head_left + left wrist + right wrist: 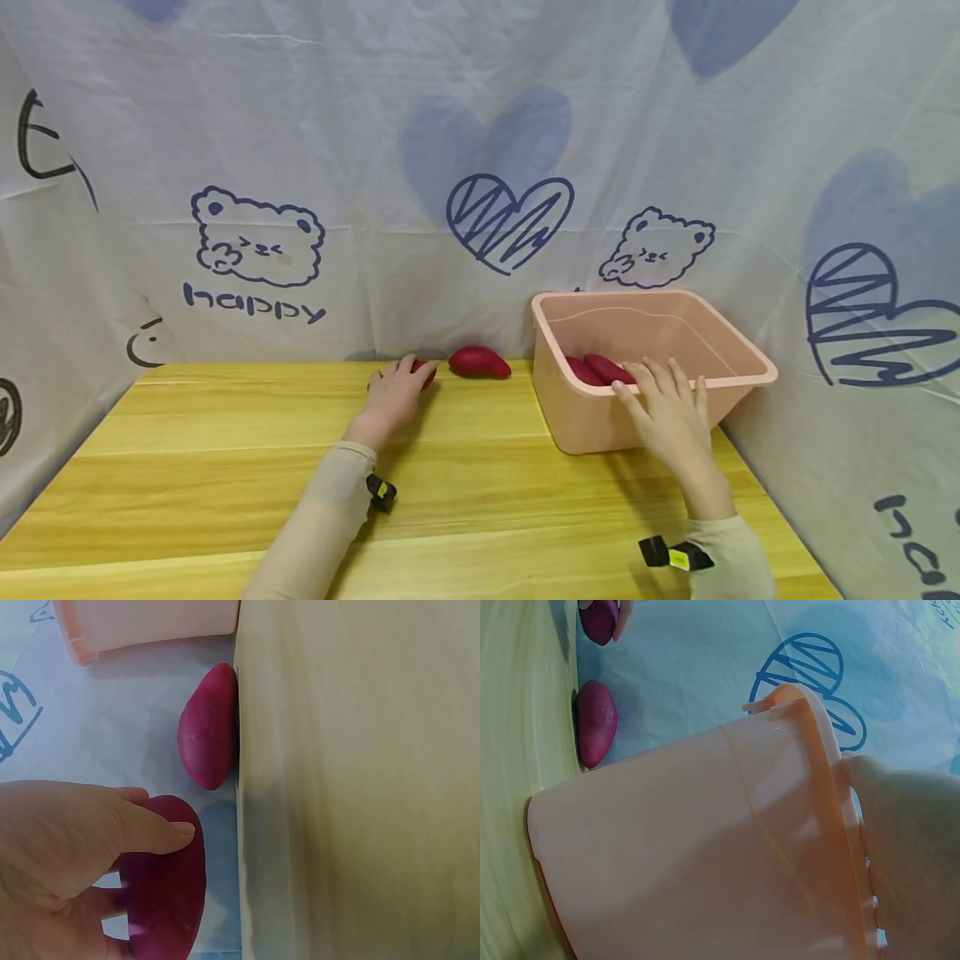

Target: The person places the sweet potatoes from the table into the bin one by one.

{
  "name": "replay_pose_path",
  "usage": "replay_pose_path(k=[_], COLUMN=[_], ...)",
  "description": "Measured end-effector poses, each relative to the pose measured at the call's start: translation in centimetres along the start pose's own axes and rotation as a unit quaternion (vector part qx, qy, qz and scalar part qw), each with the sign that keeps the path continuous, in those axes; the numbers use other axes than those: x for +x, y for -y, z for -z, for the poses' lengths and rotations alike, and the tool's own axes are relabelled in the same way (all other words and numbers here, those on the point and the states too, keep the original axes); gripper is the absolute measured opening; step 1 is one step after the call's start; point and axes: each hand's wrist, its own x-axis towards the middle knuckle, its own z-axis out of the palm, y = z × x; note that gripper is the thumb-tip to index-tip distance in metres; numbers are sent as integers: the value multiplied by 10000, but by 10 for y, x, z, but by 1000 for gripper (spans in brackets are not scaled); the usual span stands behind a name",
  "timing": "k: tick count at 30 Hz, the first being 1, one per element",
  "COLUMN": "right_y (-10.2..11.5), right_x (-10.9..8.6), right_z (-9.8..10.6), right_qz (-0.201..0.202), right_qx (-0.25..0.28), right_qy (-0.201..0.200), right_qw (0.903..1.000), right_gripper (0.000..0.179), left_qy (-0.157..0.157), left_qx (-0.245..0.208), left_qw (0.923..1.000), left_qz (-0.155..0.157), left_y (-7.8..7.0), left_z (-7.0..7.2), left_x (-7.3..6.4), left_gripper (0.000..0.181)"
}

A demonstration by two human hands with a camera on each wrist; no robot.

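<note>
At the back of the table, my left hand point(396, 394) grips a red-skinned sweet potato point(166, 900), thumb on one side and fingers on the other. In the left wrist view a narrow gap shows between it and the tabletop. Just right of it another sweet potato point(478, 362) lies against the back cloth. My right hand point(671, 412) rests with spread fingers over the front rim of a pink plastic bin point(592, 425). Inside the bin, two sweet potatoes point(606, 368) show near the left front corner; the hand and rim partly hide them.
The bin stands at the right back of the wooden table point(225, 475). A white cloth point(360, 125) printed with hearts and bears hangs behind the table and along both sides.
</note>
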Motion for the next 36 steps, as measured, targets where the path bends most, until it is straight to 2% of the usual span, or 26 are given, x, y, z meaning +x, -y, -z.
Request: replay_pose_path(k=[11,19,27,36], right_y=[1,0,1,3], right_x=[-1,0,-1,0], right_z=[1,0,1,3], right_qz=[2,-8,-30,-25], right_qx=[-26,-57,2,14], right_qy=[15,24,3,10], right_qw=[10000,10000,10000,10000], right_gripper=[57,57,56,56], left_qy=[-125,-392,-457,-450], left_qx=[255,491,778,861], left_qw=[9993,9968,9935,9912], left_qz=[-256,-494,-692,-894], left_y=[-2,-10,-17,-26], left_z=[12,25,37,46], left_x=[2,5,9,15], left_gripper=[40,45,49,52])
